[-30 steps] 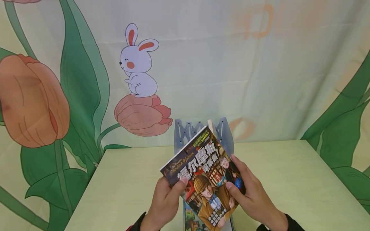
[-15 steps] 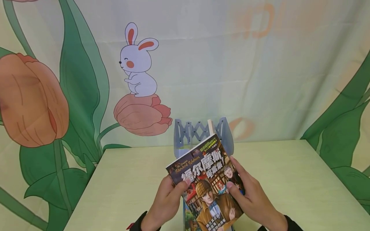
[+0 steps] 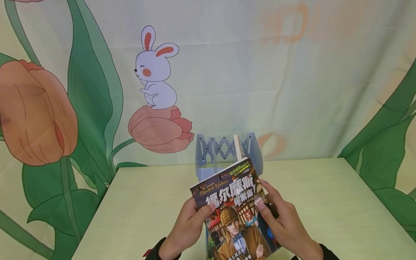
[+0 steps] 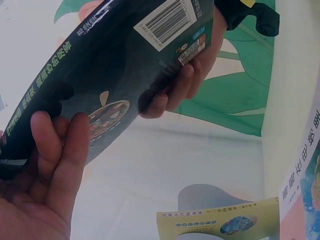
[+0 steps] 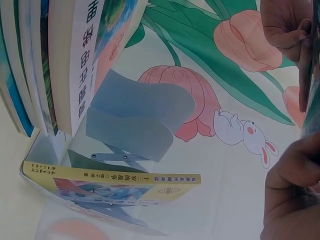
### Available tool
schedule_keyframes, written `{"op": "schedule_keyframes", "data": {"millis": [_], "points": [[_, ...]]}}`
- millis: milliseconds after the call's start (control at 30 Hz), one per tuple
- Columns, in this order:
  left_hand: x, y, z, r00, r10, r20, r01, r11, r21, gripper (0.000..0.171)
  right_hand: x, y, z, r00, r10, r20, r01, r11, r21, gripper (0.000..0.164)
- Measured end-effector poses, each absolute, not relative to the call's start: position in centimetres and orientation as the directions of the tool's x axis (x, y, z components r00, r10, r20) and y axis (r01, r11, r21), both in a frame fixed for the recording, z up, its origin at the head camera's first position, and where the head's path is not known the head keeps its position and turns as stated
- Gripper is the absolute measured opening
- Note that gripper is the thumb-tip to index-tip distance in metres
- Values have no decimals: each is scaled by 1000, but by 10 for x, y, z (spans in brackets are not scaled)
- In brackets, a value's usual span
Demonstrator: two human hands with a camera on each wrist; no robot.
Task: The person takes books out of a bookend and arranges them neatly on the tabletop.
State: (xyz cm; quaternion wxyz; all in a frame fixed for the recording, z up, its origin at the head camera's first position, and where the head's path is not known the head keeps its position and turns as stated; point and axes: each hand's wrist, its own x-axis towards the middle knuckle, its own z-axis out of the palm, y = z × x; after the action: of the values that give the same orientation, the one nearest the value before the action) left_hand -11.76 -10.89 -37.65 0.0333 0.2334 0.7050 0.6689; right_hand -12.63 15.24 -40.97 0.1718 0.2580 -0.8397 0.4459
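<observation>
A paperback Sherlock Holmes book (image 3: pixel 238 216) is held up at a tilt above the table, front cover facing up. My left hand (image 3: pixel 190 224) grips its left edge, thumb on the cover. My right hand (image 3: pixel 286 220) holds the right edge, its thumb also on the cover. In the left wrist view the dark back cover (image 4: pixel 125 65) with a barcode shows, and the fingers (image 4: pixel 70 165) of my left hand lie against it. Behind the book stands a blue-grey expandable bookend (image 3: pixel 201 155), partly hidden, with a yellow book (image 5: pixel 115 182) upright in it.
A stack of several books (image 5: pixel 55 65) lies on the table nearer to me, mostly hidden under the held book in the head view. The pale table (image 3: pixel 139 202) ends at a printed curtain (image 3: pixel 227 72) with a rabbit and tulips.
The held book has come down a little and to the right, turning slightly more upright. More of the bookend shows behind it. Both hands keep their grip with small shifts.
</observation>
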Motion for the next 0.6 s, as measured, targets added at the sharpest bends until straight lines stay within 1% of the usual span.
{"op": "schedule_keyframes", "data": {"millis": [100,300,433,600], "points": [[-118,-110,-378,-888,376,265,283,-8,959,42,-125,151,-411,-793,-278,541,-605,456,-652,62],[-120,-110,-379,-896,372,243,258,-10,966,42,-123,150,-412,-819,-242,520,-573,387,-722,59],[-120,-110,-379,-909,349,230,249,11,968,42,-122,149,-412,-830,-204,519,-556,366,-746,58],[-120,-110,-381,-919,327,219,240,26,970,38,-121,146,-412,-814,-134,565,-570,369,-734,60]]}}
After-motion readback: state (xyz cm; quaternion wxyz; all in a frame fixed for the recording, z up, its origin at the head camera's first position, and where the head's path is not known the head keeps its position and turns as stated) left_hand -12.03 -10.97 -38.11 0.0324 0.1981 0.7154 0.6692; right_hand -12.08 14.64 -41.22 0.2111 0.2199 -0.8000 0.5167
